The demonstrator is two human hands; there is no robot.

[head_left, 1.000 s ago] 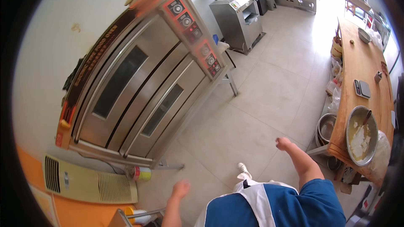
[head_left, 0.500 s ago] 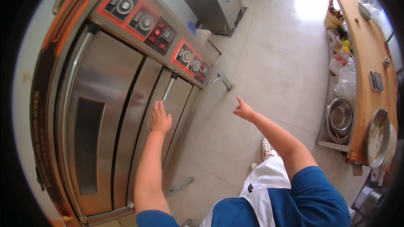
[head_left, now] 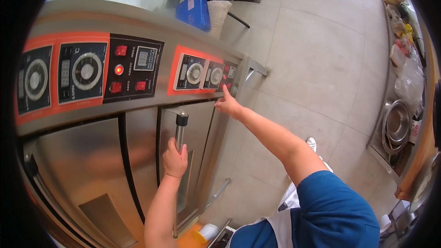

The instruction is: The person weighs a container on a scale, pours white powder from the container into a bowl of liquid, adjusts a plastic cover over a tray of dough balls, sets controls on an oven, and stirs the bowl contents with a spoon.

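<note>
A steel deck oven (head_left: 92, 140) fills the left side. My left hand (head_left: 175, 160) is closed around the bar handle (head_left: 182, 123) of its right-hand door. My right hand (head_left: 229, 105) holds nothing; its index finger points out and its tip meets the small control panel (head_left: 228, 76) at the right end of the oven front, by the red switches. The other fingers are curled. Beside that panel sit two dials (head_left: 195, 73) on an orange strip. Further left are a larger black panel (head_left: 134, 68) with a lit red light and two bigger dials (head_left: 87, 71).
A blue box (head_left: 193, 11) and a pale sack (head_left: 218, 17) stand beyond the oven. Along the right runs a bench with metal bowls (head_left: 398, 121) and plastic bags (head_left: 410, 80) on its shelf. Below the oven lies a white tub (head_left: 206, 233).
The view has moved closer to the oven's controls. My right hand has gone from above the floor to the small panel. My left hand now wraps the handle.
</note>
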